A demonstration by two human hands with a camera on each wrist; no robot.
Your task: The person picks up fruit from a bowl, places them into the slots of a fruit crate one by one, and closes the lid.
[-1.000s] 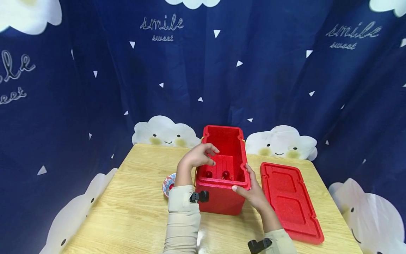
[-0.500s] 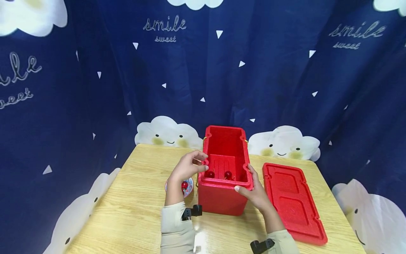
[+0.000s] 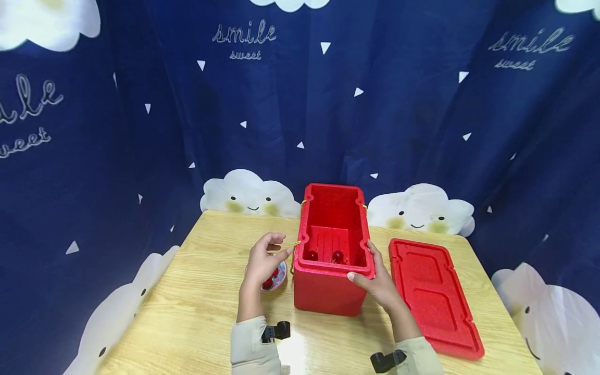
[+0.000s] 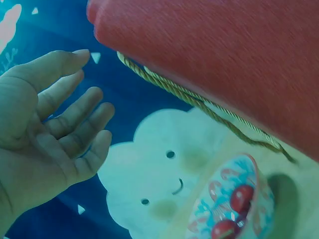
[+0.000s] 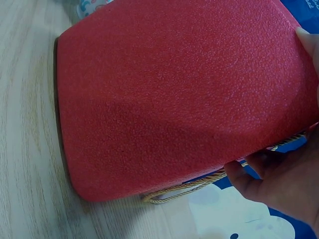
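Observation:
A red foam box (image 3: pixel 328 294) with gold cord on its sides stands lidless at the middle of the table. Two dark red cherries (image 3: pixel 338 256) lie near its front end inside. My right hand (image 3: pixel 380 284) grips the box's front right corner, thumb over the rim and fingers along the side. My left hand (image 3: pixel 262 263) hovers left of the box with relaxed fingers, holding nothing. Below it, a patterned bowl (image 4: pixel 266 214) is partly hidden from the head view. Red cherries (image 4: pixel 241 199) sit in this bowl.
A red lid (image 3: pixel 433 297) lies flat on the wooden table (image 3: pixel 187 307), right of the box. Behind the table hangs a dark blue curtain (image 3: pixel 281 94) with white clouds. Gold cord (image 4: pixel 199 107) hangs loosely along the box's left side.
My left hand has moved from over the box's opening leftward and down to above the bowl. My right hand stays on the box corner, and the view has shifted slightly.

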